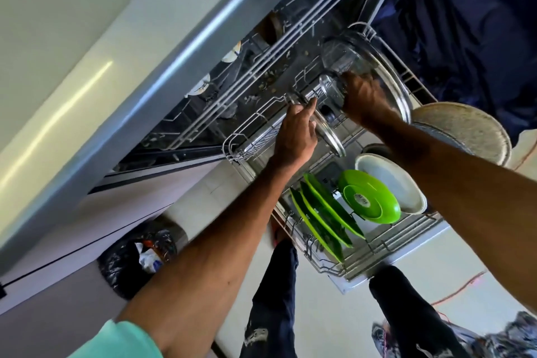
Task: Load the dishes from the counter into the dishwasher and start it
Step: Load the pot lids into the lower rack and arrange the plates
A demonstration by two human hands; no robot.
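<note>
A person at a kitchen dishwasher wore a mint-green short sleeve (pixel 128 340) on the left arm, both forearms bare below it. The left hand (pixel 295 136) and right hand (pixel 363 99) carried no rings, watch or gloves that could be made out. Dark navy trousers (pixel 273 299) covered both legs, ripped at the knees, with frayed pale threads showing at each tear.
</note>
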